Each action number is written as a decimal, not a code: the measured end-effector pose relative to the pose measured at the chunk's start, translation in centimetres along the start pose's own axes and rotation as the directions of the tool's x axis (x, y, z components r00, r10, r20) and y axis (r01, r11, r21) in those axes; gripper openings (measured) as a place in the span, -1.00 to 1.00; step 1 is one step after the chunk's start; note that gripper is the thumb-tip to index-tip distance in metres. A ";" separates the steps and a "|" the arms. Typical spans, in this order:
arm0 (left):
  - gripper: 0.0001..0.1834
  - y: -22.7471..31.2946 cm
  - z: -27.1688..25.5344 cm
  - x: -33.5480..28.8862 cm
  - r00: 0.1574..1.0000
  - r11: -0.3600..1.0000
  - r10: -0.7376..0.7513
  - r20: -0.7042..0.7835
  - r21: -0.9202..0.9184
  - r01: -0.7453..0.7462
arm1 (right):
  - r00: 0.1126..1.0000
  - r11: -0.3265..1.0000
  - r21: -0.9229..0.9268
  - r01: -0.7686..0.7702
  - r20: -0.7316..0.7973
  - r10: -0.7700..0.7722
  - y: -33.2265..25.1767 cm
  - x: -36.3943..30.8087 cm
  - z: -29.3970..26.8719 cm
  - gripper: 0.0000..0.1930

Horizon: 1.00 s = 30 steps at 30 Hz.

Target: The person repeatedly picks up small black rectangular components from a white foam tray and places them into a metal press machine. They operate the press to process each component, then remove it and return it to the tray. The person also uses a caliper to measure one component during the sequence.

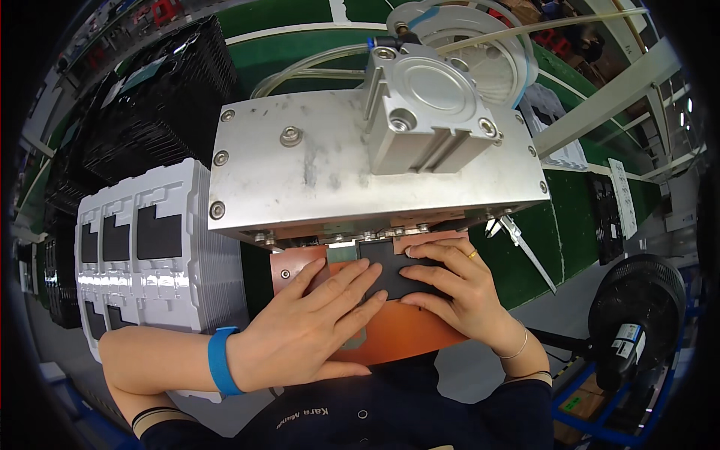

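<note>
A flat dark grey plate-like piece (382,264) lies on an orange base (405,337), just in front of a silver metal press block (315,165). My left hand (307,322) is open, its fingers stretched out over the base, with the fingertips at the piece's left and near edges. On the piece's right side rest the curved fingertips of my right hand (457,289), spread apart, the thumb near its front edge. Part of the piece is hidden under my fingers and close to the block. A silver cylinder (427,105) sits on top of the block.
At the left stands a stack of white trays (195,247) with dark pieces in the top one. Behind it are stacked black trays (165,97). A caliper (521,244) lies on the green surface at the right, and a black fan-like device (634,315) stands farther right.
</note>
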State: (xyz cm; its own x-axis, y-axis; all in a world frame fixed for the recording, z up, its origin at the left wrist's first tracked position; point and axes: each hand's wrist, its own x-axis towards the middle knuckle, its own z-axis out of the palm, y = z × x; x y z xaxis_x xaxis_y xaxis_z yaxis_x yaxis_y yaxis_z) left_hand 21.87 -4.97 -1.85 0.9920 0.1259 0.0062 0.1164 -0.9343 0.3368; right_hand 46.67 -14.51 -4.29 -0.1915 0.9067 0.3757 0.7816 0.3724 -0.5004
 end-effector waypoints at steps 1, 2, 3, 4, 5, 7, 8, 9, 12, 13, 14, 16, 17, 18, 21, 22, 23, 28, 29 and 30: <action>-0.12 0.0 -0.1 0.0 1.000 1.000 -0.006 0.000 0.010 0.006 | 1.000 1.000 0.005 0.001 0.006 -0.001 0.0 0.0 0.0 -0.64; -0.12 0.0 -0.1 0.0 1.000 1.000 -0.006 0.000 0.016 0.006 | 1.000 1.000 0.006 -0.004 0.011 0.004 0.1 0.0 0.0 -0.64; -0.12 -0.1 -0.1 0.0 1.000 1.000 -0.006 0.000 0.023 0.006 | 1.000 1.000 0.008 -0.006 0.012 0.006 0.1 0.1 0.0 -0.64; -0.13 -0.1 -0.1 0.0 1.000 1.000 -0.010 0.002 0.015 0.010 | 1.000 1.000 0.011 -0.007 0.012 0.007 0.1 0.1 0.0 -0.64; -0.13 0.0 -0.1 0.0 1.000 1.000 -0.013 0.002 0.007 0.013 | 1.000 1.000 0.011 -0.007 0.013 0.007 0.1 0.2 -0.1 -0.64; -0.15 -0.1 -0.2 0.1 1.000 1.000 -0.013 0.008 0.003 0.012 | 1.000 1.000 0.017 -0.017 0.017 0.016 0.0 0.3 -0.2 -0.64; -0.15 0.0 -0.3 0.2 1.000 1.000 -0.013 0.015 0.006 0.013 | 1.000 1.000 0.022 -0.019 0.020 0.018 0.0 0.3 -0.2 -0.64; -0.16 0.0 -0.4 0.2 1.000 1.000 -0.013 0.021 0.009 0.012 | 1.000 1.000 0.020 -0.017 0.025 0.017 0.0 0.3 -0.2 -0.64; -0.18 -0.1 -0.7 0.3 0.999 1.000 -0.014 0.043 0.029 0.013 | 0.999 1.000 0.008 -0.016 0.039 0.016 0.0 0.4 -0.3 -0.63; -0.18 -0.1 -0.7 0.3 0.999 1.000 -0.015 0.044 0.028 0.014 | 0.999 1.000 0.004 -0.018 0.043 0.018 -0.1 0.3 -0.2 -0.63; -0.19 -0.1 -0.7 0.2 0.999 0.999 -0.018 0.046 0.028 0.017 | 0.999 1.000 0.001 -0.019 0.047 0.019 -0.1 0.3 -0.2 -0.63; -0.20 -0.1 -0.7 0.2 0.998 1.000 -0.023 0.052 0.022 0.022 | 0.998 1.000 -0.009 -0.019 0.056 0.019 0.0 0.4 -0.3 -0.62; -0.20 -0.1 -0.7 0.2 0.998 1.000 -0.027 0.058 0.018 0.026 | 0.998 1.000 -0.012 -0.020 0.059 0.021 0.0 0.3 -0.3 -0.62; -0.21 -0.1 -0.7 0.2 0.998 0.999 -0.029 0.064 0.014 0.029 | 0.998 1.000 -0.018 -0.021 0.059 0.022 0.0 0.2 -0.3 -0.62; -0.22 0.0 -0.7 0.1 0.997 0.999 -0.034 0.066 0.018 0.033 | 0.998 1.000 -0.024 -0.018 0.054 0.019 0.0 0.1 -0.3 -0.62; -0.22 0.0 -0.7 0.1 0.998 0.999 -0.033 0.062 0.026 0.031 | 0.998 1.000 -0.025 -0.018 0.055 0.019 0.0 0.1 -0.3 -0.61; -0.22 0.0 -0.6 0.1 0.998 0.999 -0.031 0.062 0.034 0.029 | 0.998 1.000 -0.024 -0.020 0.056 0.021 0.1 0.0 -0.2 -0.61; -0.23 -0.1 -0.9 0.3 0.997 0.999 -0.024 0.078 0.046 0.020 | 0.996 0.999 -0.010 -0.035 0.083 0.035 0.2 -0.2 -0.2 -0.59; -0.23 -0.1 -0.9 0.3 0.996 0.999 -0.025 0.080 0.047 0.022 | 0.996 1.000 -0.008 -0.030 0.084 0.030 0.3 -0.2 -0.2 -0.59; -0.23 -0.1 -0.9 0.3 0.996 0.999 -0.027 0.083 0.047 0.023 | 0.996 1.000 -0.007 -0.025 0.085 0.025 0.3 -0.1 -0.2 -0.59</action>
State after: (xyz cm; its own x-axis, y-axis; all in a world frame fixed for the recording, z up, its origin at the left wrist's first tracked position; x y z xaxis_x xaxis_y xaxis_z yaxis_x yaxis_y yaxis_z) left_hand 22.07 -4.58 -1.00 0.9891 0.1227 -0.0810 0.1413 -0.9460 0.2918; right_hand 47.05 -14.57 -4.32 -0.2212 0.9295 0.2953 0.7901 0.3483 -0.5045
